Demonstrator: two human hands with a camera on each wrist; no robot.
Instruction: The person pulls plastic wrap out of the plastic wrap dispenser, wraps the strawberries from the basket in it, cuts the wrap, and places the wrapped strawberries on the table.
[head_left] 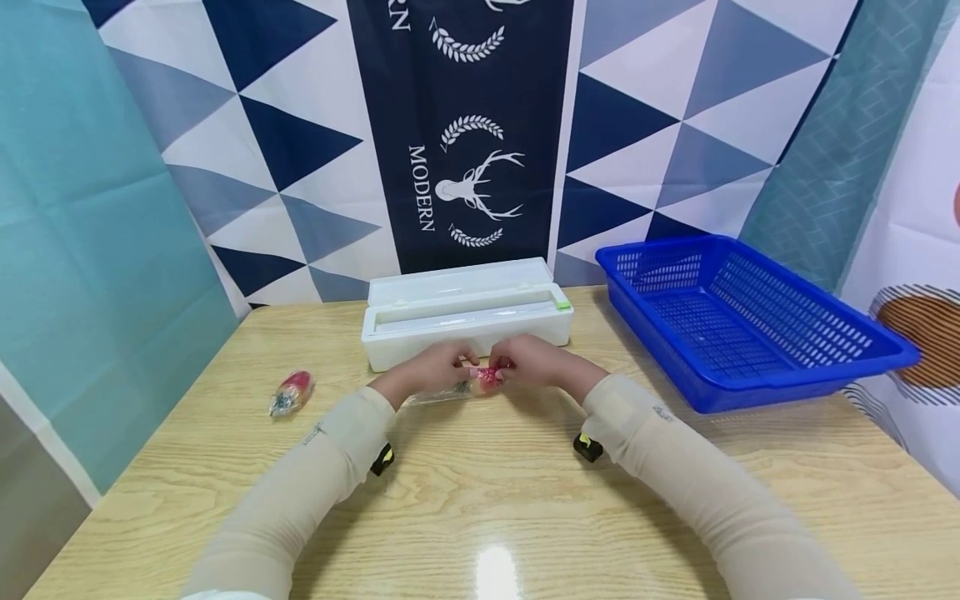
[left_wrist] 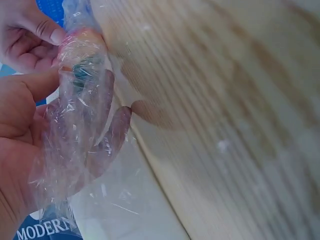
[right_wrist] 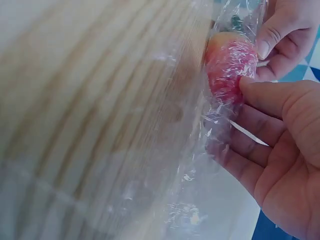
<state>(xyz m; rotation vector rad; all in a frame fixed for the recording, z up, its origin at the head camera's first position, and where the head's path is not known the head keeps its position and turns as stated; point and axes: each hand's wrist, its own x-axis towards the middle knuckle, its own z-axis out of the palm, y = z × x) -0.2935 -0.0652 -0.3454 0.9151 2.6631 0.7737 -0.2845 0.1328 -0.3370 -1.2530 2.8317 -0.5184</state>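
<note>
A red and yellow fruit-shaped piece [right_wrist: 230, 67] with a green end lies wrapped in clear plastic film, just in front of an opened white box. My right hand [head_left: 531, 363] pinches it at the red end, thumb on the film and the other fingers behind it. At the green end my left hand [head_left: 441, 367] holds the wrapped piece between thumb and fingers. Loose clear film [left_wrist: 75, 145] trails over the left palm, its fingers showing through. In the right wrist view more crinkled film [right_wrist: 187, 175] hangs beyond the red end.
Behind the hands stands the white box [head_left: 472, 337], lid raised, with a pale roll inside and a green tab at its right end. Another wrapped red piece [head_left: 292, 392] lies on the wooden table [head_left: 450, 500] at left. A blue slotted basket [head_left: 750, 387] sits at right.
</note>
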